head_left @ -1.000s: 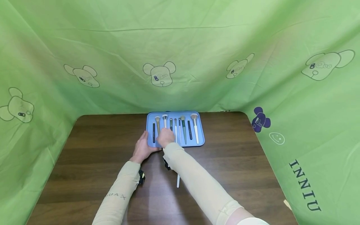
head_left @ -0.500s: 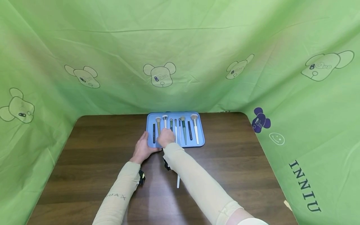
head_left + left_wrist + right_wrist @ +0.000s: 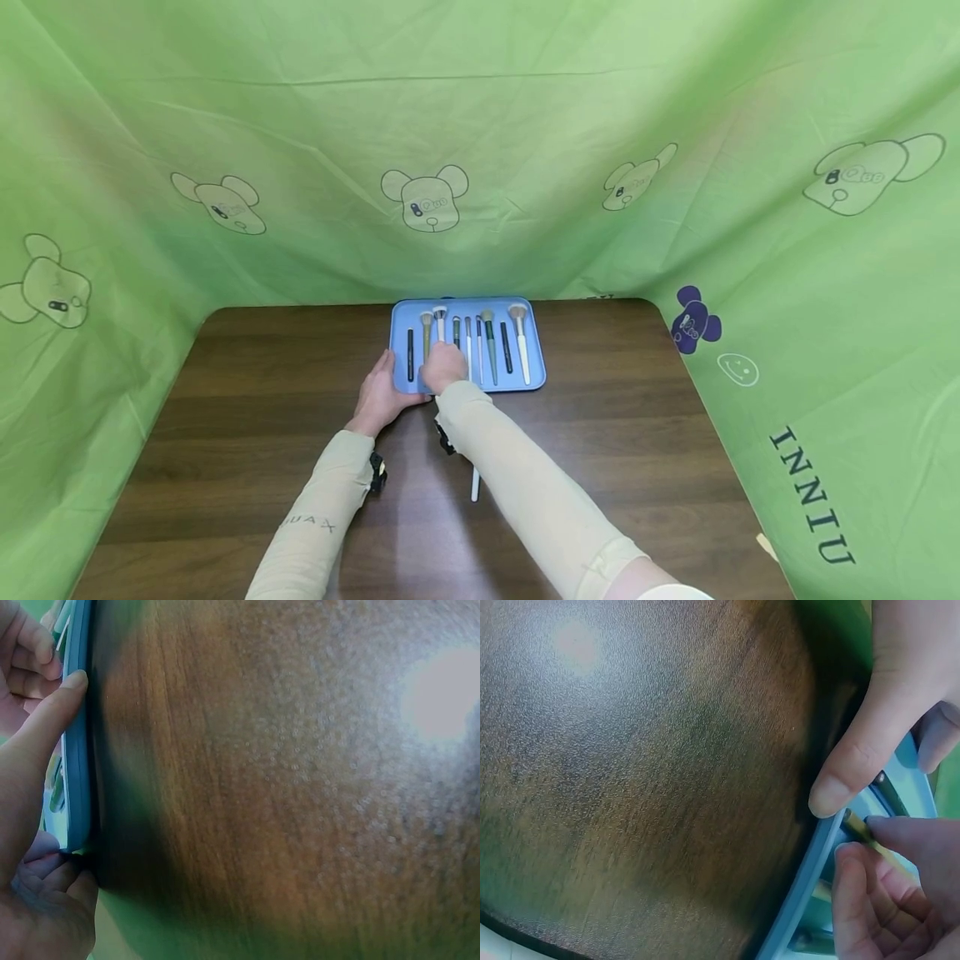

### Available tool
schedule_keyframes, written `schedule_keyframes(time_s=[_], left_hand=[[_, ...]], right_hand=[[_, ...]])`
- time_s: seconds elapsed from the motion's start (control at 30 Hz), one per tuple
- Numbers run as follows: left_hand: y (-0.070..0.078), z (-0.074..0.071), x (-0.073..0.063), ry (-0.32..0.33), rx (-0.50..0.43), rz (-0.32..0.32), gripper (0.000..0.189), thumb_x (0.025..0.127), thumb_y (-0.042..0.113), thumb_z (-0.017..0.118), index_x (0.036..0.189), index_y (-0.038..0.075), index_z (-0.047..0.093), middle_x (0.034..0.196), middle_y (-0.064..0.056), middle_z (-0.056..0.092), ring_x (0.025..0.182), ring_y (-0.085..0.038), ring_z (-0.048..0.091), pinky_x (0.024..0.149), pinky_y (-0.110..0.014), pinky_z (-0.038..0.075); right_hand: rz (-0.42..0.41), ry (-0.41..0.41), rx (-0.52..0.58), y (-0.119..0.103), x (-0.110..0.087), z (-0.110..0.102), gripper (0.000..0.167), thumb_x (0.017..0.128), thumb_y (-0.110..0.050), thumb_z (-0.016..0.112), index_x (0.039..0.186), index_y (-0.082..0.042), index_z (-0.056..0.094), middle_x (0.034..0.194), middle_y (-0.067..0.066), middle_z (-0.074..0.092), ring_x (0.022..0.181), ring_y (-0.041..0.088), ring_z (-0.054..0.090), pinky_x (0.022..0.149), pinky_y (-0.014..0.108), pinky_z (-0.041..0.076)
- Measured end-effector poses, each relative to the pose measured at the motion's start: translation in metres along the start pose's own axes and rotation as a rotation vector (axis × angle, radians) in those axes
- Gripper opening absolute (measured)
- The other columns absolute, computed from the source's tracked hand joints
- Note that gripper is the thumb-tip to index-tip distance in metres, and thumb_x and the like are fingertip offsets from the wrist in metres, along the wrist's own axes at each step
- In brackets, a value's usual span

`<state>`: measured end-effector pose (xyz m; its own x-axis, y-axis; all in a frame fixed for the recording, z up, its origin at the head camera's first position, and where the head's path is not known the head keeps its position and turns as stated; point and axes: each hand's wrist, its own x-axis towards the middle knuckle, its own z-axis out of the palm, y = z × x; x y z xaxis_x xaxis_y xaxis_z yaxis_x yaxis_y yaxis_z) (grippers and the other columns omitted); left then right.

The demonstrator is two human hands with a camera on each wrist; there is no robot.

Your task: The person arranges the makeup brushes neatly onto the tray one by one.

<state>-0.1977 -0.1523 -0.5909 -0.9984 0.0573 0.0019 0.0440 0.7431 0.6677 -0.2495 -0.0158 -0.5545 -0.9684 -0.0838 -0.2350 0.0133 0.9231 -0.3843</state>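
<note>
A light-blue tray [image 3: 402, 313] lies at the table's far edge with several makeup brushes side by side in it. My left hand [image 3: 381, 398] grips its near-left corner, thumb along the front rim and fingers at the left side. My right hand [image 3: 444, 367] is over the tray's front, pinching the handle of a yellowish makeup brush [image 3: 427, 332] near its end [image 3: 857, 824]. Left of that brush lies a black stick [image 3: 410, 357]. Just to its right is a white-handled brush [image 3: 440, 321], its lower part hidden by my right hand.
Further right in the tray are a green brush [image 3: 490, 342], a second black stick [image 3: 506, 347] and a large white brush [image 3: 521, 342]. A white handle [image 3: 475, 485] on the brown table [image 3: 645, 467] shows beside my right forearm. Green cloth [image 3: 480, 100] hangs around the table.
The yellowish brush's bristle end has shifted right, toward the white-handled brush, and it now lies straighter. My right hand has moved very slightly; my left hand stays on the tray corner.
</note>
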Motion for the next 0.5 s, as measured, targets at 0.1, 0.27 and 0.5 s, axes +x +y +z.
schedule_keyframes(time_s=[0.1, 0.27, 0.5], left_hand=[[-0.001, 0.001, 0.001, 0.003, -0.003, 0.003, 0.120, 0.070, 0.037, 0.094, 0.154, -0.014, 0.026, 0.158, -0.032, 0.027, 0.142, -0.047, 0.035, 0.113, -0.051, 0.035], [-0.001, 0.002, 0.000, 0.002, 0.004, 0.008, 0.119, 0.071, 0.037, 0.094, 0.154, -0.014, 0.026, 0.158, -0.033, 0.027, 0.141, -0.047, 0.036, 0.112, -0.051, 0.037], [0.001, -0.001, -0.001, -0.009, 0.014, -0.002, 0.119, 0.072, 0.039, 0.093, 0.153, -0.015, 0.026, 0.158, -0.034, 0.025, 0.141, -0.048, 0.034, 0.112, -0.052, 0.036]], right_hand=[[-0.012, 0.011, 0.014, 0.002, 0.001, 0.001, 0.021, 0.094, -0.025, 0.074, 0.086, -0.007, 0.071, 0.066, 0.003, 0.062, 0.054, 0.016, 0.061, 0.052, 0.031, 0.054], [-0.017, 0.035, 0.030, 0.003, 0.000, 0.000, 0.031, 0.093, -0.034, 0.077, 0.078, -0.008, 0.069, 0.060, 0.001, 0.060, 0.050, 0.014, 0.059, 0.050, 0.029, 0.052], [-0.047, 0.043, 0.030, 0.005, -0.004, -0.012, 0.040, 0.095, -0.034, 0.074, 0.064, -0.013, 0.060, 0.054, -0.001, 0.055, 0.045, 0.012, 0.053, 0.045, 0.028, 0.047]])
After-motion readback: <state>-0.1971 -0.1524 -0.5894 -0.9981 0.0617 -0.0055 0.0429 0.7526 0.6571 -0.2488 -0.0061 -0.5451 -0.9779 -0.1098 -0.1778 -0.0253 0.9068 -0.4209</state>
